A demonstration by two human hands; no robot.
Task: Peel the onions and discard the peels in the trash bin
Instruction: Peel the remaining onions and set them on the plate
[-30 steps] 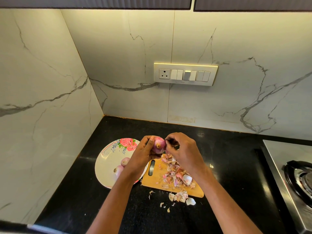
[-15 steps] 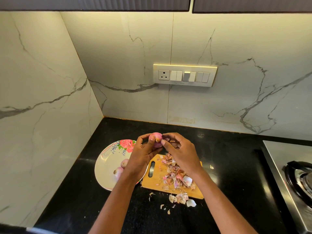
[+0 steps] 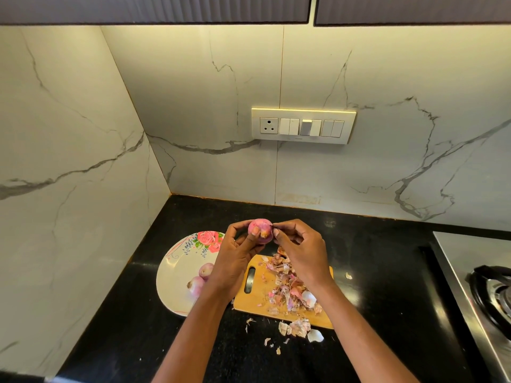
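- The left hand [image 3: 235,258] curls its fingers and thumb round a small pink-purple onion [image 3: 260,230], held up above the glossy black stone countertop [image 3: 387,272].
- The right hand [image 3: 300,250] pinches at the onion's right side, fingertips [image 3: 276,230] touching its skin.
- Below the fingers lie a wooden chopping board [image 3: 255,297] heaped with papery pink peels [image 3: 287,288].
- Left of the fingers, a white rose-patterned plate [image 3: 177,269] holds two peeled onions [image 3: 201,277].
- White marble-veined walls [image 3: 193,106], a cream switch panel [image 3: 303,125] and a steel gas stove [image 3: 481,288] surround the corner.
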